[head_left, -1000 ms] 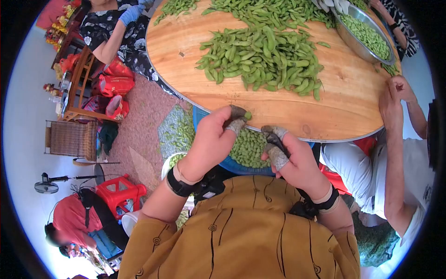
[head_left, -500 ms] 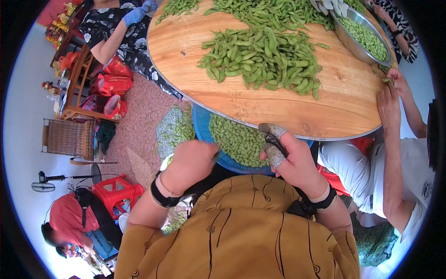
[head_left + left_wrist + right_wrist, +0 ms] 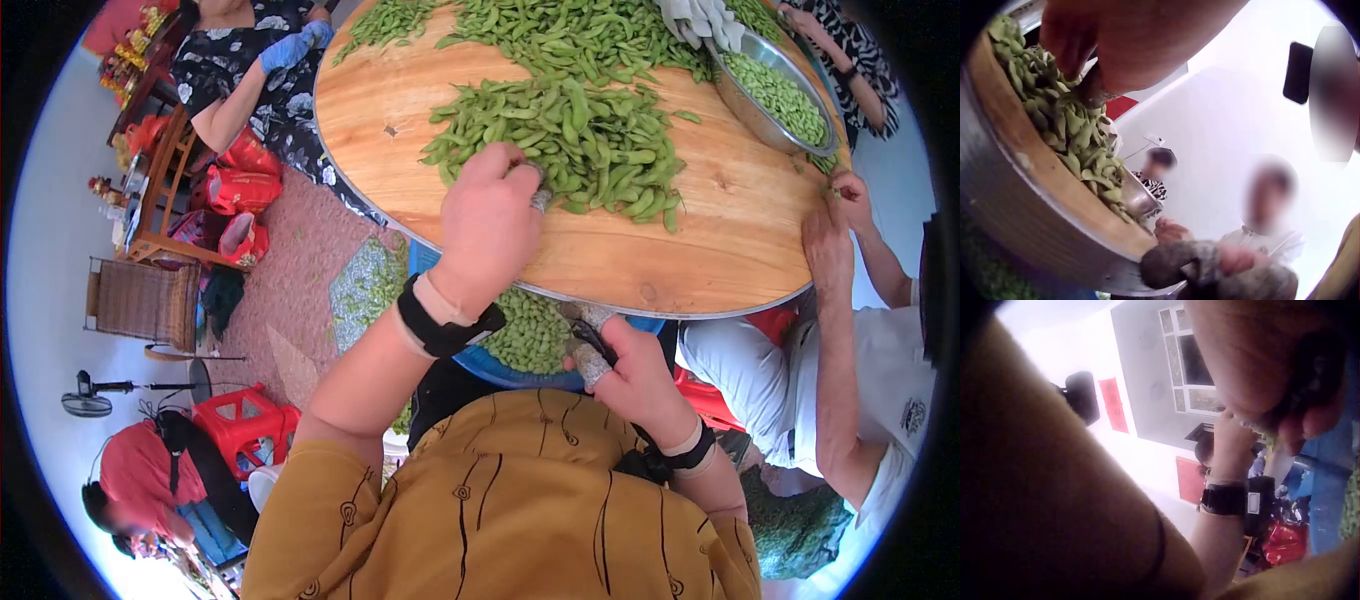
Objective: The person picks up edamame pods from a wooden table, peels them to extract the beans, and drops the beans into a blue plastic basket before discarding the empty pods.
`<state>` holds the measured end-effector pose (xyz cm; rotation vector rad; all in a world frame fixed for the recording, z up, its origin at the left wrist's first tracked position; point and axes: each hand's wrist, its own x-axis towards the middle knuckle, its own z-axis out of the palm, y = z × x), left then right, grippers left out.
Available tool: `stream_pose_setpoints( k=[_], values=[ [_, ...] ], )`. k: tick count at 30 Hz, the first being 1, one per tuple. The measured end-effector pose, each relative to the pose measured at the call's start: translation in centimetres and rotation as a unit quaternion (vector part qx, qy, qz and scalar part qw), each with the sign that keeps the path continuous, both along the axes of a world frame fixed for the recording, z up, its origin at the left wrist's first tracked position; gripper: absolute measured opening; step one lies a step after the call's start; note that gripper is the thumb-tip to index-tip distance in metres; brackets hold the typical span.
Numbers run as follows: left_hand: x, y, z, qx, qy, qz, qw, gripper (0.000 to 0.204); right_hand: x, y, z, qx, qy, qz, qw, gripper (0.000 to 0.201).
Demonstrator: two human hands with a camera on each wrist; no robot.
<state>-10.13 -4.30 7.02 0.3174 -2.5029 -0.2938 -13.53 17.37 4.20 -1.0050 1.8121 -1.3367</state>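
My left hand (image 3: 490, 225) reaches over the table to the near left side of a heap of green soybean pods (image 3: 590, 140). In the left wrist view its bent fingers (image 3: 1069, 47) and wrapped thumb meet among the pods (image 3: 1075, 125); I cannot tell whether they grip one. My right hand (image 3: 640, 370) stays at the table's near edge, over a blue basin (image 3: 478, 368) of shelled soybeans (image 3: 530, 330). Its thumb and forefinger wear grey wraps, with a dark covering between them; the fingers are loosely bent, and no pod shows there.
The round wooden table (image 3: 700, 250) has a metal rim. A steel bowl (image 3: 750, 110) of shelled beans stands at its far right, with a pale glove (image 3: 705, 20) beside it. One person's hands (image 3: 835, 215) are at the right edge; another's blue-gloved hand (image 3: 295, 48) is far left.
My left hand went from near the right hand at the table edge back towards my body, then forward onto the pod heap. The right hand stayed at the edge.
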Motion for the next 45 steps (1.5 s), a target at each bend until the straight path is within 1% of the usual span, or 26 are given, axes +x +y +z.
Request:
stream_pose_setpoints(
  k=[2,4,5,7,8,10,11,12,14,15,17,18,19,21,22,23,24,25,28,29,30,31,34,37,43,45],
  values=[
    [0.3,-0.4,0.1,0.002,0.036,-0.017,0.999,0.021,-0.2,0.2,-0.2,-0.002,-0.006,-0.003,1.0,0.03],
    [1.1,-0.6,0.6,0.167,-0.002,-0.01,0.986,0.02,-0.1,0.1,-0.3,-0.004,-0.016,-0.002,1.0,0.03],
    [1.3,-0.4,0.7,0.166,-0.004,-0.009,0.986,0.02,-0.1,-0.2,-0.2,-0.006,-0.024,0.009,1.0,0.031],
    [2.0,0.0,0.8,0.484,0.09,-0.095,0.865,0.02,-0.2,-0.8,0.1,-0.01,-0.036,0.022,0.999,0.032],
    [2.6,0.1,1.3,0.485,0.088,-0.092,0.865,0.02,-0.1,-1.1,0.2,-0.032,-0.016,0.016,0.999,0.031],
    [4.1,0.4,2.2,0.647,-0.023,-0.094,0.757,0.021,-0.2,-1.3,0.9,-0.052,0.001,0.007,0.999,0.03],
    [4.5,0.9,2.1,0.649,-0.027,-0.094,0.754,0.021,-0.3,-1.2,1.5,-0.042,-0.101,-0.032,0.994,0.027],
    [5.0,1.5,2.0,0.688,-0.052,-0.108,0.715,0.019,-0.4,-1.2,1.9,-0.031,-0.201,-0.072,0.976,0.025],
    [5.7,2.2,1.5,0.757,-0.105,-0.151,0.627,0.018,-0.8,-1.7,1.7,-0.069,-0.228,-0.078,0.968,0.021],
    [5.9,2.6,1.0,0.759,-0.108,-0.152,0.624,0.018,-1.2,-1.9,1.6,-0.113,-0.251,-0.079,0.958,0.018],
    [6.1,3.3,-0.1,0.824,-0.095,-0.164,0.535,0.018,-1.4,-1.8,1.5,-0.105,-0.277,-0.075,0.952,0.013],
    [6.2,3.3,-0.2,0.8,-0.107,-0.157,0.569,0.017,-1.4,-1.8,1.2,-0.102,-0.263,-0.074,0.956,0.011],
    [6.2,3.4,0.0,0.8,-0.107,-0.158,0.568,0.017,-1.4,-1.7,1.1,-0.1,-0.25,-0.072,0.96,0.008],
    [6.4,3.9,0.7,0.751,-0.137,-0.114,0.635,0.019,-1.3,-1.3,1.2,-0.078,-0.213,-0.078,0.971,0.01],
    [6.6,4.1,0.9,0.752,-0.135,-0.113,0.635,0.019,-1.2,-1.2,1.3,-0.057,-0.176,-0.084,0.979,0.012],
    [6.8,4.3,1.0,0.711,-0.136,-0.142,0.675,0.019,-1.1,-1.3,1.1,-0.057,-0.177,-0.082,0.979,0.012],
    [6.9,4.3,1.1,0.667,-0.136,-0.172,0.713,0.02,-1.1,-1.4,0.9,-0.085,-0.052,-0.084,0.992,0.015],
    [7.0,4.3,1.2,0.666,-0.135,-0.172,0.713,0.02,-1.0,-1.4,0.7,-0.111,0.075,-0.086,0.987,0.018],
    [7.3,4.0,1.1,0.677,-0.16,-0.183,0.695,0.021,-0.9,-1.6,1.1,-0.118,0.169,-0.082,0.975,0.021],
    [7.4,3.9,0.7,0.644,-0.182,-0.173,0.723,0.02,-0.9,-1.4,1.0,-0.118,0.17,-0.082,0.975,0.021],
    [7.5,3.9,0.4,0.61,-0.204,-0.161,0.749,0.02,-0.9,-1.1,0.9,-0.082,0.066,-0.066,0.992,0.023],
    [7.6,3.9,0.4,0.611,-0.203,-0.16,0.749,0.02,-0.8,-0.9,0.9,-0.045,-0.039,-0.05,0.997,0.025],
    [7.3,4.1,0.7,0.612,-0.193,-0.104,0.759,0.017,-0.6,-0.7,1.8,-0.025,-0.139,-0.046,0.989,0.034],
    [7.2,4.3,0.8,0.603,-0.185,-0.102,0.769,0.015,-0.4,-0.7,1.3,-0.074,-0.034,-0.024,0.996,0.042],
    [7.4,4.7,-0.6,0.493,-0.131,-0.122,0.851,0.014,-0.6,-0.7,1.2,-0.05,-0.002,0.006,0.999,0.044],
    [7.6,4.8,0.1,0.21,-0.127,-0.151,0.958,0.013,-0.9,-0.7,1.5,-0.028,-0.08,0.013,0.996,0.041]
  ],
)
